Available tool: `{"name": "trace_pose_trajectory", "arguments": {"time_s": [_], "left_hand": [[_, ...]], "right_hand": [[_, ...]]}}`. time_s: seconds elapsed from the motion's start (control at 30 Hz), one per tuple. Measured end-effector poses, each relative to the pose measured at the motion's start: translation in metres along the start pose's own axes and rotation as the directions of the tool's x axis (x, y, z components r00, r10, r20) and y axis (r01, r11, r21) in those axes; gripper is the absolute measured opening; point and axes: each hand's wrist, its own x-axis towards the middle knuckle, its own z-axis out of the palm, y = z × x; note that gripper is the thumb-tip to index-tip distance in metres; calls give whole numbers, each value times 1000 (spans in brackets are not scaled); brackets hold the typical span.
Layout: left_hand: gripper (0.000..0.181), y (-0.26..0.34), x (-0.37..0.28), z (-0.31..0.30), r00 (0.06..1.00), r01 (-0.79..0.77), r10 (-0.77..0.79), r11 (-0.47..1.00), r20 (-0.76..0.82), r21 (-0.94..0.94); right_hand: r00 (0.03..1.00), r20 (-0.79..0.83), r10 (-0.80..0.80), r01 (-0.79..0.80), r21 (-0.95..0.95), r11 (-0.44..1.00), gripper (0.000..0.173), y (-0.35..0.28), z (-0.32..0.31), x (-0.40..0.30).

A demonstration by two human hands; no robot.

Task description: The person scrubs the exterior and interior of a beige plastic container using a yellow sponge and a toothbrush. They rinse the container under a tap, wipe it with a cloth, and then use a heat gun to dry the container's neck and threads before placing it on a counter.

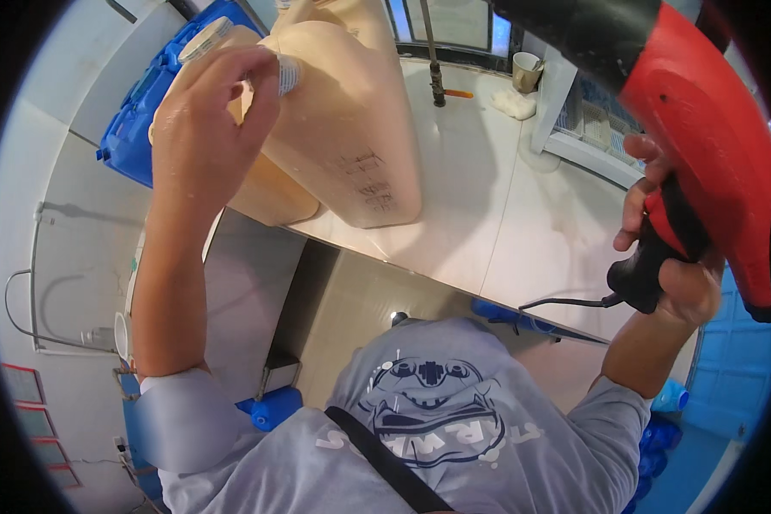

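Observation:
A red and black corded hot-air blower, like a hair dryer, is held up on the right in my right hand. My fingers wrap its black handle, and its black nozzle points to the upper left. On the left, my left hand is raised over large cream plastic jugs, with thumb and forefinger bent towards each other. Just beyond those fingers shows a cap with a printed white band. Whether the fingers grip it is hidden. Another banded cap stands behind the hand.
The jugs stand on a white counter near its front edge. A blue jerrycan is at the left. Further back are a pipe valve with an orange lever, a mug and a white cloth. The blower's cord hangs over the counter edge.

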Motion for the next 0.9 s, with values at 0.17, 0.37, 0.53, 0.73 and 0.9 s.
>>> {"name": "trace_pose_trajectory", "arguments": {"time_s": [0.17,0.37,0.53,0.73,0.9], "left_hand": [[26,4,7,-10,985,34,-49,995,164,90],[49,-10,8,-5,980,29,-46,996,193,88],[61,-19,12,-7,963,10,-12,1000,271,10],[65,-39,9,1,969,42,14,974,248,-221],[78,-47,11,1,966,-133,185,954,179,-269]], "right_hand": [[988,-115,98,-92,60,994,93,1,16,-2],[983,-90,161,-149,127,981,89,11,29,-4],[978,-3,208,-206,118,971,85,8,25,-9],[959,51,279,-283,200,938,77,23,51,-33],[925,49,378,-372,334,866,64,5,75,-19]]}}
